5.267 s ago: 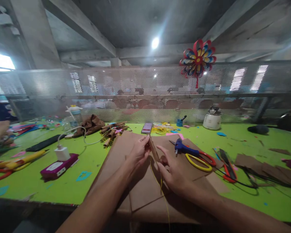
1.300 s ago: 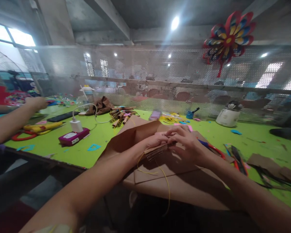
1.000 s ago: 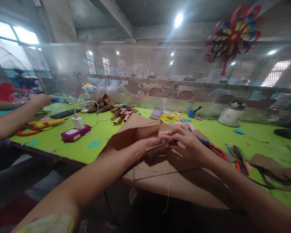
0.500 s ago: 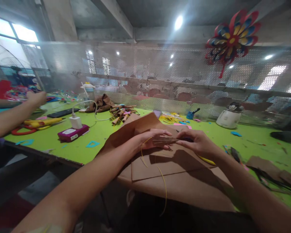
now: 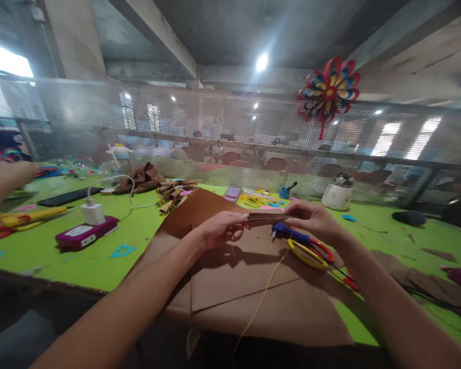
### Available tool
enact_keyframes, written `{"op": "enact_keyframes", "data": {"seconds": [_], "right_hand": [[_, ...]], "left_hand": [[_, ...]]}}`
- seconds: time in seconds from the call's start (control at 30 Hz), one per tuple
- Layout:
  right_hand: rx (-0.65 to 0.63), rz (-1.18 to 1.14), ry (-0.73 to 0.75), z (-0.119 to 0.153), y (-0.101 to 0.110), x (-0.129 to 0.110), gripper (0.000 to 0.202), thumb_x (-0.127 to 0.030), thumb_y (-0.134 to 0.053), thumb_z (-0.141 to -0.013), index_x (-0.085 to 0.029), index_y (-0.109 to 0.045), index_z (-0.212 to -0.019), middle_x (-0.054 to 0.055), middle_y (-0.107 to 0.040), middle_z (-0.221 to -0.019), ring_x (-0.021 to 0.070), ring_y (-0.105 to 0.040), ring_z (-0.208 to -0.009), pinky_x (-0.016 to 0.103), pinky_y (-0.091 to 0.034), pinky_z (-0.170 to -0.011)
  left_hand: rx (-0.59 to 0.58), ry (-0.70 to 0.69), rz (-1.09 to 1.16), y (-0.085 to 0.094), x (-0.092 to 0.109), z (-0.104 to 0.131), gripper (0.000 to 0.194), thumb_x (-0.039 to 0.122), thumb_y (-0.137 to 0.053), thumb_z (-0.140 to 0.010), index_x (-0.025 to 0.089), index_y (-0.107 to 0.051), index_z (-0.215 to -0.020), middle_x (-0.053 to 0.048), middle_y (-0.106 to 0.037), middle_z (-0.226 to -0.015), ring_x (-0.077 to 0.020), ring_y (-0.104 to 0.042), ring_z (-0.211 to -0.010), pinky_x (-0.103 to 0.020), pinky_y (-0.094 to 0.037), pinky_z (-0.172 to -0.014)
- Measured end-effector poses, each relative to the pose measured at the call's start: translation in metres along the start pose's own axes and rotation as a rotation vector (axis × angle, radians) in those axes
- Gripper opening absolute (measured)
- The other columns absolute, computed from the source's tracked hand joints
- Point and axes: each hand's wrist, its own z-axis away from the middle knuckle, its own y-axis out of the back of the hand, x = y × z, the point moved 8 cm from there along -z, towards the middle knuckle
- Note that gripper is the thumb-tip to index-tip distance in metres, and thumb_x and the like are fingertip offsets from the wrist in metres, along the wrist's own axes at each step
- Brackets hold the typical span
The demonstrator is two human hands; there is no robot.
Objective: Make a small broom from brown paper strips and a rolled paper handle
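Observation:
Between my two hands, a thin stack of folded brown paper point(image 5: 268, 219) is held level above a large sheet of brown paper point(image 5: 249, 292). My left hand point(image 5: 226, 225) pinches the stack's left end, its other fingers curled under. My right hand point(image 5: 311, 219) grips the right end between thumb and fingers. A yellow string point(image 5: 262, 300) hangs and trails over the big sheet towards me. Just below my right hand lie a blue glue gun point(image 5: 292, 234) and scissors with yellow and red handles point(image 5: 307, 254).
On the green table point(image 5: 146, 246) stand a purple power strip point(image 5: 86, 233) with a white charger, and rolled brown paper tubes point(image 5: 176, 195). A white kettle-shaped bottle point(image 5: 338, 193) is at the back right. A co-worker's hand point(image 5: 15, 174) is at far left. Brown scraps point(image 5: 418, 282) lie right.
My view has shifted, so the scene sits further left. My left hand has gone from flat fingers under the paper stack to pinching its end. The glue gun and scissors now show more fully.

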Motion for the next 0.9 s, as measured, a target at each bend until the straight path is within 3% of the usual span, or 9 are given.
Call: {"op": "enact_keyframes", "data": {"seconds": [0.1,0.2,0.4,0.5,0.57,0.67,0.73,0.9], "right_hand": [[-0.012,0.015,-0.032,0.0,0.005,0.006,0.02,-0.028,-0.073,-0.068,-0.018,-0.066,-0.083,0.0,-0.065,-0.072,0.0136,-0.062,-0.066,0.029,-0.053,-0.062],[-0.005,-0.006,-0.07,-0.001,0.005,0.01,0.018,-0.03,-0.072,-0.069,-0.018,-0.065,-0.081,-0.001,-0.065,-0.065,0.0129,-0.062,-0.06,0.029,-0.052,-0.061],[0.152,0.016,0.006,-0.005,0.013,0.005,0.015,-0.027,-0.069,-0.071,-0.016,-0.059,-0.077,-0.002,-0.061,-0.061,0.0111,-0.057,-0.056,0.028,-0.048,-0.06],[0.128,0.029,0.014,-0.006,0.013,0.003,0.015,-0.025,-0.068,-0.071,-0.016,-0.059,-0.078,-0.002,-0.06,-0.063,0.0112,-0.058,-0.059,0.028,-0.048,-0.062],[0.071,0.028,-0.014,-0.005,0.009,0.004,0.015,-0.025,-0.069,-0.071,-0.016,-0.059,-0.078,-0.001,-0.061,-0.065,0.0115,-0.059,-0.06,0.028,-0.048,-0.062],[0.018,-0.002,-0.057,-0.003,0.006,0.006,0.017,-0.025,-0.071,-0.07,-0.017,-0.059,-0.081,0.0,-0.062,-0.069,0.0121,-0.061,-0.062,0.027,-0.05,-0.061],[-0.03,-0.03,-0.076,-0.001,0.002,0.007,0.019,-0.026,-0.072,-0.07,-0.018,-0.06,-0.082,0.001,-0.064,-0.072,0.0132,-0.062,-0.065,0.028,-0.051,-0.064],[-0.239,-0.118,-0.116,0.005,-0.017,0.006,0.02,-0.026,-0.073,-0.07,-0.017,-0.065,-0.085,0.004,-0.067,-0.084,0.0153,-0.064,-0.076,0.031,-0.051,-0.074]], "left_hand": [[0.033,-0.066,-0.046,-0.002,0.007,0.0,0.026,0.036,-0.061,-0.08,0.012,-0.062,-0.07,0.003,-0.041,-0.049,-0.0052,-0.03,-0.043,-0.021,-0.02,-0.044],[0.13,-0.125,0.037,0.006,0.012,-0.003,0.029,0.037,-0.062,-0.079,0.013,-0.058,-0.064,0.0,-0.047,-0.055,-0.0066,-0.039,-0.048,-0.02,-0.028,-0.046],[0.592,-0.234,0.105,0.059,0.013,0.003,0.025,0.038,-0.061,-0.077,0.015,-0.056,-0.07,-0.003,-0.057,-0.07,-0.0109,-0.054,-0.064,-0.022,-0.041,-0.06],[0.765,-0.377,-0.068,0.069,0.028,0.015,0.024,0.039,-0.063,-0.074,0.015,-0.058,-0.075,-0.003,-0.059,-0.072,-0.0132,-0.056,-0.069,-0.025,-0.043,-0.066],[0.805,-0.503,-0.275,0.06,0.044,0.022,0.025,0.039,-0.061,-0.075,0.015,-0.063,-0.083,-0.005,-0.064,-0.081,-0.0165,-0.058,-0.079,-0.028,-0.044,-0.074],[0.775,-0.638,-0.6,0.032,0.065,0.029,0.026,0.036,-0.059,-0.077,0.018,-0.066,-0.095,-0.008,-0.066,-0.102,-0.0197,-0.057,-0.094,-0.031,-0.041,-0.086],[0.674,-0.619,-0.694,0.018,0.066,0.025,0.025,0.035,-0.056,-0.08,0.019,-0.067,-0.096,-0.009,-0.066,-0.104,-0.0204,-0.058,-0.094,-0.032,-0.042,-0.085],[0.154,-0.171,-0.435,-0.006,0.021,-0.001,0.032,0.038,-0.048,-0.086,0.014,-0.07,-0.08,-0.012,-0.069,-0.083,-0.0204,-0.062,-0.076,-0.033,-0.046,-0.074]]}}
